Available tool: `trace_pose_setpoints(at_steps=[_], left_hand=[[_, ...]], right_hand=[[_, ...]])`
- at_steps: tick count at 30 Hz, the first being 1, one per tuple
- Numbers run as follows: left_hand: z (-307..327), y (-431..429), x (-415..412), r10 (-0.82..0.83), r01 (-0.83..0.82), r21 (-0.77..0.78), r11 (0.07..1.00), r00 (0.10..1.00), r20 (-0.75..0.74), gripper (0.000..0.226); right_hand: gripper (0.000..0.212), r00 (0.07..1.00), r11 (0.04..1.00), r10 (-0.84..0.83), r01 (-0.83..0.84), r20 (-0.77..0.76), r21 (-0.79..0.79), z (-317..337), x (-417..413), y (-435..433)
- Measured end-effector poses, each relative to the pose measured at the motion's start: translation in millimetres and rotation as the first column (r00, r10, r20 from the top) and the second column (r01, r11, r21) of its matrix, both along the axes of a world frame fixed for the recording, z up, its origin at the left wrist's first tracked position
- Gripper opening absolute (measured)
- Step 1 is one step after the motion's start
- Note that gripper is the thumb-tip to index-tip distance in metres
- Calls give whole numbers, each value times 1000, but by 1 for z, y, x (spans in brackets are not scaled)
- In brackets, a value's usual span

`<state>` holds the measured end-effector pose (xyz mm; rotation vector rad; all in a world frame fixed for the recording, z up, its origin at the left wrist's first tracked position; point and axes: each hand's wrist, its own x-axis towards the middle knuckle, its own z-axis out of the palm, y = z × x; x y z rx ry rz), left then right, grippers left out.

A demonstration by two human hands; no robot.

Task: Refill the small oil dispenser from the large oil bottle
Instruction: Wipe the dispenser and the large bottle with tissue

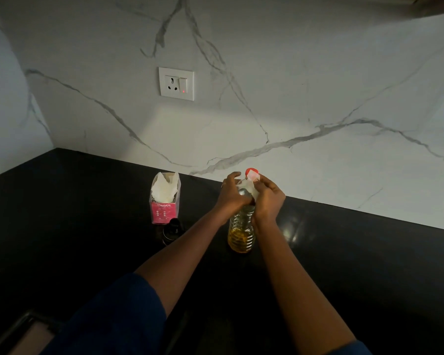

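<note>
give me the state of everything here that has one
large oil bottle: upright, oil low
left hand: grips the bottle's top
right hand: grips the bottle's neck
small oil dispenser: upright, untouched
tissue box: open, tissue sticking out
wall switch: red light on

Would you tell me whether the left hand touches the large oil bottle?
Touching: the head view shows the left hand gripping the large oil bottle.
</note>
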<state>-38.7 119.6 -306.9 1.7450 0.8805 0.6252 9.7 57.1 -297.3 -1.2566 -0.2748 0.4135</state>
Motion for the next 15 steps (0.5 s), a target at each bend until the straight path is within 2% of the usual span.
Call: trace_pose_setpoints(at_steps=[2,5,8,12,15], left_hand=[[0,0,2,11,-2,81,997,993,-117,82],[3,-3,6,30,10,173,985,973,-227,70],[2,-7,7,30,25,228,973,972,-232,59],[0,-7,1,3,33,181,983,980,-198,63],[2,-7,-1,46,-3,193,981,974,-220,66]], right_hand=[[26,1000,1000,10,-10,20,-8,0,0,1],[28,998,999,15,-13,55,-40,0,0,0],[26,996,999,10,-6,84,-54,0,2,-1],[28,988,994,53,-39,142,-98,-4,5,-1],[30,982,991,63,-39,180,-131,-4,4,-2]])
